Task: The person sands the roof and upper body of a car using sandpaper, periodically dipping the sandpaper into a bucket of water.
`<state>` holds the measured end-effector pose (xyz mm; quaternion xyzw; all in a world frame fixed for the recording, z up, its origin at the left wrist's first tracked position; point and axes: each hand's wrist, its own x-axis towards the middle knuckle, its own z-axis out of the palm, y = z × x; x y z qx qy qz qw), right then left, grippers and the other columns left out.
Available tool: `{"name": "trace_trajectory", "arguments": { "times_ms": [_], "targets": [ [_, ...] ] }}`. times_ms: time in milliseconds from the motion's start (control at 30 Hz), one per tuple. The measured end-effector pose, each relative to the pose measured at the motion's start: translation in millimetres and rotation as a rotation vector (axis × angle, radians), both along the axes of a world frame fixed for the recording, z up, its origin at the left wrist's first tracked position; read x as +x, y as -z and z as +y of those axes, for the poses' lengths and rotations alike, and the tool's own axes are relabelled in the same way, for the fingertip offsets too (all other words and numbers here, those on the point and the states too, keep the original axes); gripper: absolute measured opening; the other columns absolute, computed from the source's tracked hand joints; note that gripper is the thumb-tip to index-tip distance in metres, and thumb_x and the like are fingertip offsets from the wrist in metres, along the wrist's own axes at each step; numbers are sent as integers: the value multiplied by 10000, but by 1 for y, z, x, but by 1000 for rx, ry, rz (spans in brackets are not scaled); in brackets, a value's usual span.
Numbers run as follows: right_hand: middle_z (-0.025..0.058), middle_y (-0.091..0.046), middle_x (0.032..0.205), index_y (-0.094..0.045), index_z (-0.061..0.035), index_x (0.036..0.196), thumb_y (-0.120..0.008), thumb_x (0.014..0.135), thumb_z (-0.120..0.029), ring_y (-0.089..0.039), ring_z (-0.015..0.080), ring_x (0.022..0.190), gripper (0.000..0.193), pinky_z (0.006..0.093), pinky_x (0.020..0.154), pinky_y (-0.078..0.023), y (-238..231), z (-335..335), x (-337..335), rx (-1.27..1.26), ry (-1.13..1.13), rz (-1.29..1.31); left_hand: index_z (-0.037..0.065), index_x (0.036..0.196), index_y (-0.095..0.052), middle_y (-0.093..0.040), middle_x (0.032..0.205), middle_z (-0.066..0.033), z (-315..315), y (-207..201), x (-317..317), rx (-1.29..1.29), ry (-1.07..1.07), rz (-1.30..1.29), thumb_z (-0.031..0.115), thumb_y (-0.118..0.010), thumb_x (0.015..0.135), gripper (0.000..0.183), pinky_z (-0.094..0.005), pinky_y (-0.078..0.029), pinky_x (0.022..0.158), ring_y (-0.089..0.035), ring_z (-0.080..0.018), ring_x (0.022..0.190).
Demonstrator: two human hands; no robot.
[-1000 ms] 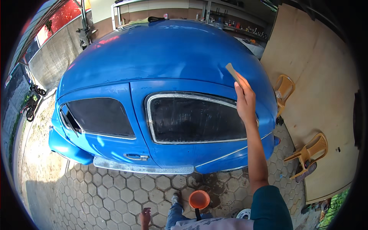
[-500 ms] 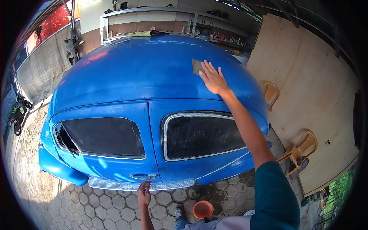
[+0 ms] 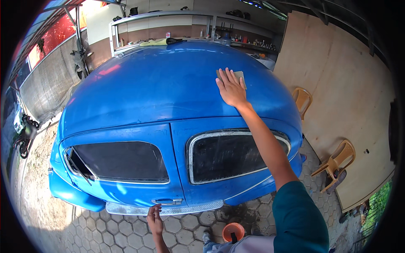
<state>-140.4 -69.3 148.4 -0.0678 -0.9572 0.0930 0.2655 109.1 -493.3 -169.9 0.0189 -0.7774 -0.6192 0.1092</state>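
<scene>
Where hand (image 3: 232, 92) lies, thin sheet (image 3: 241, 77), domed roof (image 3: 160, 84)

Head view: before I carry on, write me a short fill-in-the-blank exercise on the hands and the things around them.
1. The right hand lies over a thin sheet on the roof of the ____ car.
2. In the picture, the left hand shows just below the door handle, holding ____.
3. The bucket is coloured ____.
4. The chairs stand to the picture's ____ of the car.

Missing words: blue; nothing; orange; right.
</scene>
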Motion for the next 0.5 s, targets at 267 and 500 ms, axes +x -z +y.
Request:
{"name": "trace_trajectory", "arguments": {
  "times_ms": [267,500],
  "targets": [
    [14,-157,1692,-226,-273,1612,-193,1072,-503,-98,211,1563,587,465,1268,-78,-31,97,-41,2,-13,-158,-12,1035,-686,-667,909,-88,79,-103,-54,109,139,219,299,-483,1062,372,-309,-485,805,-626,-168,854],
    [21,-236,1671,-313,-287,1586,-246,1090,-436,-215,239,1538,522,471,1253,-177,13,80,38,361,-684,49,-8,1008,-704,-658,939,-132,181,-233,-115,-73,131,693,152,-516,1003,247,-326,-473,806,-637,-240,886]
  ]
}}
